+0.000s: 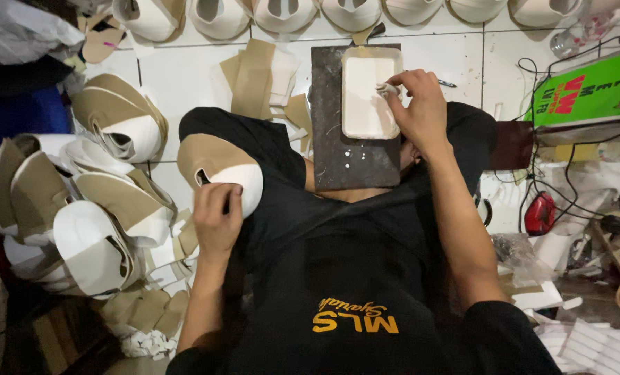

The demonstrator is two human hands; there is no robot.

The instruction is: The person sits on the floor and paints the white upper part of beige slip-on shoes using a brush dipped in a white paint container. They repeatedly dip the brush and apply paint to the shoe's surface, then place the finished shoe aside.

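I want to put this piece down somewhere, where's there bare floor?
Bare white tile lies between the row of shoe uppers along the top and the tan strips. More lies right of the white tray, toward the green box. The left pile and the cables are crowded.

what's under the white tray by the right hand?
The white tray lies on a dark rectangular board speckled with white drops. The right hand holds a small tool over the tray's edge. The board's surface beneath the tray is covered.

Matt tan-and-white shoe upper, smooth white plastic tray on a dark, scuffed, glue-spattered slab; glossy floor tiles.
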